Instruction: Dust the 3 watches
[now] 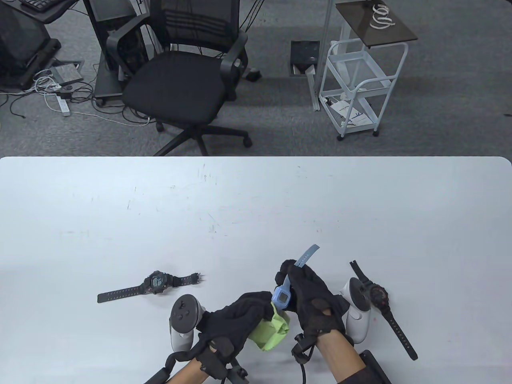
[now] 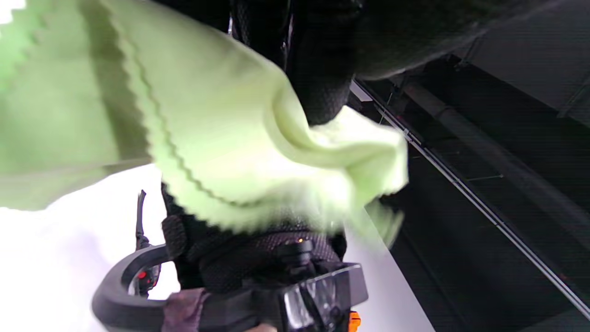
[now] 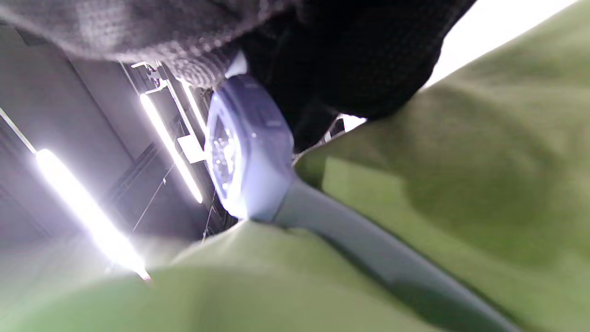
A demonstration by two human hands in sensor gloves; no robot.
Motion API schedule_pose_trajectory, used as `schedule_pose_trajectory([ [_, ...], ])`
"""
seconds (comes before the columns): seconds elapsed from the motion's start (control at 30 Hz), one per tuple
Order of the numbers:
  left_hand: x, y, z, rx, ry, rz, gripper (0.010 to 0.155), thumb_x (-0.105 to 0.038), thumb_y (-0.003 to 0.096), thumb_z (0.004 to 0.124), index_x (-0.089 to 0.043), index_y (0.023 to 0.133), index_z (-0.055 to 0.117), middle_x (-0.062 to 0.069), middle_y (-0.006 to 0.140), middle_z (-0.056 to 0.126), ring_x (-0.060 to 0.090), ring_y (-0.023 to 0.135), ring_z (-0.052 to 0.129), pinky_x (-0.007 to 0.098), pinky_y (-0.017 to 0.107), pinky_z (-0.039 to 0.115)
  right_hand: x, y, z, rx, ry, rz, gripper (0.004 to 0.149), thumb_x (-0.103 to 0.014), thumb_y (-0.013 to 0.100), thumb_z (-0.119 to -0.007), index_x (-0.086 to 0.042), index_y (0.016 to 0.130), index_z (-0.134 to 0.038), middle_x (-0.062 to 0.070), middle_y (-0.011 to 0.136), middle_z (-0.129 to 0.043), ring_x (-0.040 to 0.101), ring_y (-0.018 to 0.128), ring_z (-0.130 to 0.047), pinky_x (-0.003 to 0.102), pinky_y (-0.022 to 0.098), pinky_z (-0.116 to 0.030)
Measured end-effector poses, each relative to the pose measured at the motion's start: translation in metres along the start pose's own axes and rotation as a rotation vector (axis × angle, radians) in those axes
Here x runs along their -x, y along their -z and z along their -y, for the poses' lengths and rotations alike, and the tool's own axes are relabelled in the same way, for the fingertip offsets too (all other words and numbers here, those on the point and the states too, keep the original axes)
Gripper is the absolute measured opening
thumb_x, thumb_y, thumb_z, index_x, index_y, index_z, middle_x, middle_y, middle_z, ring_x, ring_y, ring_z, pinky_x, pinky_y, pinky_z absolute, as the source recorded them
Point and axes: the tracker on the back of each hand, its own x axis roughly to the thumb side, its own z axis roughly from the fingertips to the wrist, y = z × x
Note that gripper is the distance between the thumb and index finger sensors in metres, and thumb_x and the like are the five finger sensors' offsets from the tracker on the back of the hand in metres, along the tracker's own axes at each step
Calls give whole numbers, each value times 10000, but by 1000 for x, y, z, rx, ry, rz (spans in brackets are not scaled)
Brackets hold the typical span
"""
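- The right hand (image 1: 316, 304) holds the blue watch (image 1: 282, 297) lifted off the bench (image 1: 256, 208) near its front edge, fingers curled round the case and strap, with one strap end poking up past the fingertips.
- The left hand (image 1: 236, 320) grips a bunched green cloth (image 1: 272, 330), which touches the lower side of the watch case.
- To do this step well, I judge it best to keep the watch steady in the right hand and let the cloth do the moving, in short strokes across the face.
- The fingers cover much of the strap, so shifting the grip would let the cloth reach the hidden parts.
- In the right wrist view the cloth lies under the strap, so sliding the cloth along it should clear the band.
- A dark watch (image 1: 154, 283) lies toward the front left of the bench; a second dark watch (image 1: 380, 298) lies front right, just beside the right hand. Whether either is dusted cannot be told.
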Motion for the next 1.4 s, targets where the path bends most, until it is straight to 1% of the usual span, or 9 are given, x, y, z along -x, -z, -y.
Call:
schedule_pose_trajectory([
  [0.2, -5, -2, -1, -61, 131, 9, 399, -245, 483, 921, -131, 858, 842, 168, 1023, 765, 397, 684, 1049, 677, 543, 835, 7, -1, -3, -6, 55, -22, 438, -516, 663, -719, -308, 1047, -707, -42, 919, -882, 78, 694, -1016, 330, 477, -886],
  [0.3, -6, -3, -3, -160, 156, 16, 477, -203, 453, 964, -145, 887, 774, 166, 975, 784, 305, 552, 1112, 634, 511, 885, 9, -1, -9, -45, 77, -13, 439, -518, 663, -716, -309, 1049, -703, -47, 924, -878, 82, 703, -1013, 332, 485, -884],
  [0.4, -6, -4, -6, -184, 181, -14, 516, -204, 451, 954, -115, 909, 731, 184, 962, 771, 269, 522, 1118, 610, 515, 899, 11, 0, -13, -79, 126, 0, 437, -518, 664, -716, -315, 1050, -699, -49, 931, -873, 82, 720, -1008, 333, 497, -881],
  [0.5, -4, -3, -6, -152, 144, -47, 745, -222, 472, 905, -36, 1086, 527, 204, 962, 795, 259, 532, 1105, 608, 513, 894, 8, 1, -14, -105, 113, 30, 441, -506, 664, -723, -310, 1057, -691, -50, 943, -868, 86, 740, -1004, 332, 510, -880],
  [0.53, -3, -2, -6, -112, 126, -71, 730, -227, 481, 883, -29, 1093, 538, 204, 947, 832, 267, 539, 1097, 616, 509, 886, 7, 2, -14, -113, 102, 38, 440, -504, 663, -724, -310, 1057, -692, -49, 942, -868, 87, 742, -1004, 333, 512, -879],
  [0.77, -4, -1, -16, -36, 221, -124, 488, -261, 490, 805, -59, 932, 849, 129, 733, 1021, 226, 415, 1082, 596, 454, 879, -5, 6, -17, -221, -4, 108, 442, -487, 668, -731, -298, 1066, -689, -37, 974, -852, 138, 810, -965, 378, 565, -844],
  [0.9, -11, 0, -22, -14, 331, -75, 483, -288, 490, 765, -43, 890, 882, 113, 642, 1032, 203, 324, 1063, 555, 410, 889, -13, 7, -16, -282, -75, 156, 444, -491, 675, -721, -309, 1078, -677, -24, 1004, -831, 174, 839, -934, 410, 592, -814],
  [1.1, -18, -2, -31, 30, 471, -37, 488, -307, 492, 695, -45, 872, 852, 94, 608, 988, 235, 363, 1036, 597, 456, 833, -19, 7, -12, -308, -205, 176, 450, -502, 679, -722, -312, 1085, -682, -13, 1019, -824, 195, 836, -928, 431, 601, -799],
  [1.4, -23, -4, -39, 2, 565, -6, 493, -388, 484, 696, -46, 757, 923, 66, 489, 1010, 238, 296, 1041, 585, 430, 848, -18, 7, -13, -309, -225, 164, 459, -503, 680, -722, -296, 1088, -691, 2, 1005, -840, 190, 814, -941, 429, 588, -806],
])
